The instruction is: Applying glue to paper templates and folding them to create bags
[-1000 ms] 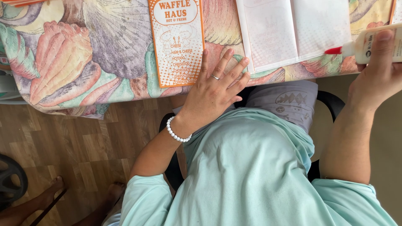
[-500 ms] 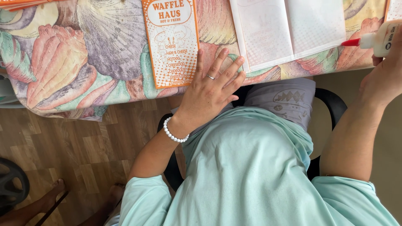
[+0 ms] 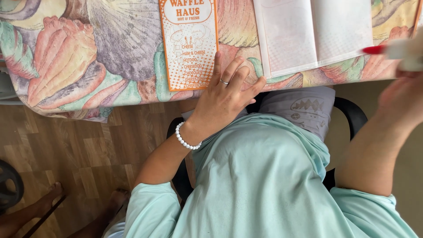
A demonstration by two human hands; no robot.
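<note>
Your left hand lies flat and open on the near edge of the worktop, fingers spread and pointing toward twelve o'clock, holding nothing; there is a ring on one finger and a white bead bracelet at the wrist. Its fingertips sit just beside the lower right corner of the orange-and-white printed card, which lies at eleven o'clock from the hand — whether they touch it you cannot tell. At one o'clock from that hand an open booklet with pale pages rests on the worktop, well apart from the card. Your right hand is blurred at the three o'clock edge of the view, closed around a white bottle with a red tip — the tip points toward nine o'clock, just beside the booklet's right page. The worktop wears a cloth printed with big shells in pink, grey and green. Below, your pale green shirt fills the six o'clock part, with wooden floor at eight o'clock.
</note>
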